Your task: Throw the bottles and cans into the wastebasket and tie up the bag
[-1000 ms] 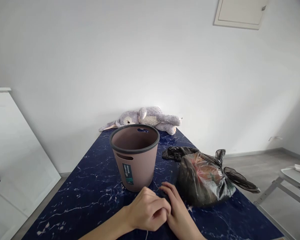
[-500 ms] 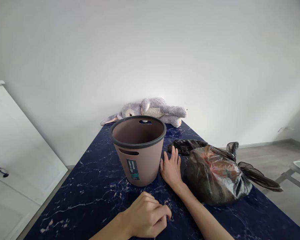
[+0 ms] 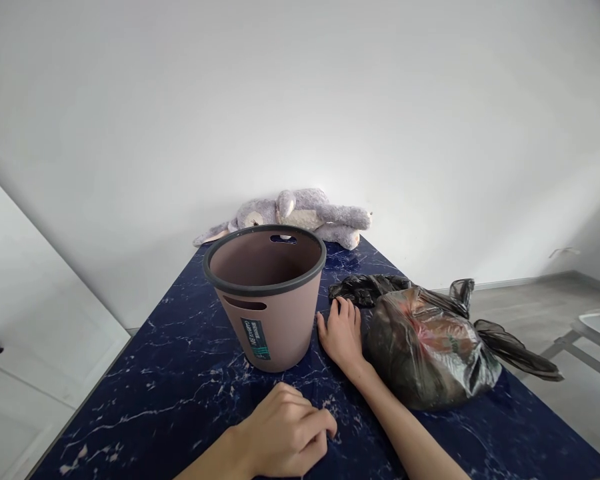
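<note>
A mauve plastic garbage bin (image 3: 285, 327) with a dark grey rim and a green label stands upright, its mouth facing up. My left hand (image 3: 287, 430) rests in front of it in a loose fist, with nothing visible in the fingers. To the right of the bin, my right hand (image 3: 343, 333) lies palm down on the table, fingers stretched forward. Its fingertips reach the near edge of a crumpled black plastic bag (image 3: 363, 289). Beside my right forearm sits a full, tied black garbage bag (image 3: 430, 353); reddish contents show through the thin plastic.
A grey plush rabbit (image 3: 305, 215) lies on its side at the table's far end, against the white wall. The dark blue marbled table (image 3: 145, 400) narrows away from me. A white cabinet (image 3: 25, 300) stands left, and a white folding chair or stool (image 3: 597, 333) right.
The right hand's fingers have drawn closer together and now meet the crumpled bag. The bin appears shifted slightly left, mostly along with the whole view. My left hand keeps its fist.
</note>
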`<state>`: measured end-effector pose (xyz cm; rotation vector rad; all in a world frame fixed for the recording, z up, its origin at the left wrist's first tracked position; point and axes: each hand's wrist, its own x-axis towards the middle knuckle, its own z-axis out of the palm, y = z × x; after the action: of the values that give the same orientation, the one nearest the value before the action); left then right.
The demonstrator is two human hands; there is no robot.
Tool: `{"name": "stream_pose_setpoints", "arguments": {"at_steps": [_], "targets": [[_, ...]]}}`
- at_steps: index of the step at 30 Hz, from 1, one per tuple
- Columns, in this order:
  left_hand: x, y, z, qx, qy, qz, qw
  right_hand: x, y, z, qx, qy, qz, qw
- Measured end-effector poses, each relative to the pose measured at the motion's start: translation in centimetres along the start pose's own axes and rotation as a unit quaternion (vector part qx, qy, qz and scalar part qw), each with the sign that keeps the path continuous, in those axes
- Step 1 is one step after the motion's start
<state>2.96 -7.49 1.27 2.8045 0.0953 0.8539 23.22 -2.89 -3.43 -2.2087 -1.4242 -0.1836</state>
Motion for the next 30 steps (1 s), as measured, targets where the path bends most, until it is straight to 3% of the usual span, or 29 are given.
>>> {"name": "stream_pose_setpoints", "arguments": {"at_steps": [11, 30], "targets": [[0.07, -0.09, -0.03, 0.014, 0.006, 0.02, 1.0, -0.56, -0.18, 0.18, 0.043, 0.019, -0.043, 0.998], [0.5, 0.18, -0.37, 0.01, 0.007, 0.032, 0.999, -0.61, -0.13, 0.07, 0.058, 0.02, -0.052, 0.997]]}}
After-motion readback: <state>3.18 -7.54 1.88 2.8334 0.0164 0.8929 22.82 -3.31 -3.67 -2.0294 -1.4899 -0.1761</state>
